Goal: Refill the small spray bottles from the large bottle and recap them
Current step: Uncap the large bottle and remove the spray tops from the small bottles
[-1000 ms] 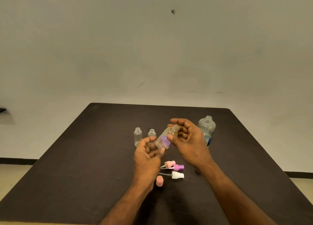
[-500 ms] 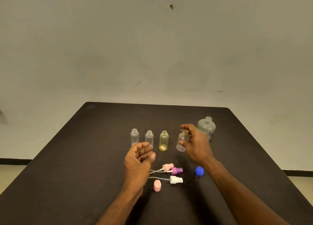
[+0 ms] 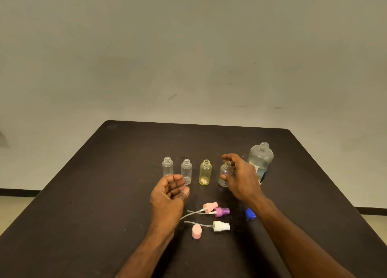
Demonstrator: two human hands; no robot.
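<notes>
Four small spray bottles are standing uncapped in a row on the table (image 3: 109,194), and all are looking empty. The right hand (image 3: 240,178) is curling its fingers around the rightmost small bottle (image 3: 224,174). The left hand (image 3: 169,194) is hanging relaxed, holding nothing. The large bottle (image 3: 260,160) is waiting open behind, and the spray caps (image 3: 217,211) are lying nearby. I judge filling is not yet begun.

Right hand (image 3: 240,178) curled beside rightmost small bottle (image 3: 224,175); left hand (image 3: 170,193) empty, palm up; four bottles uncapped.
</notes>
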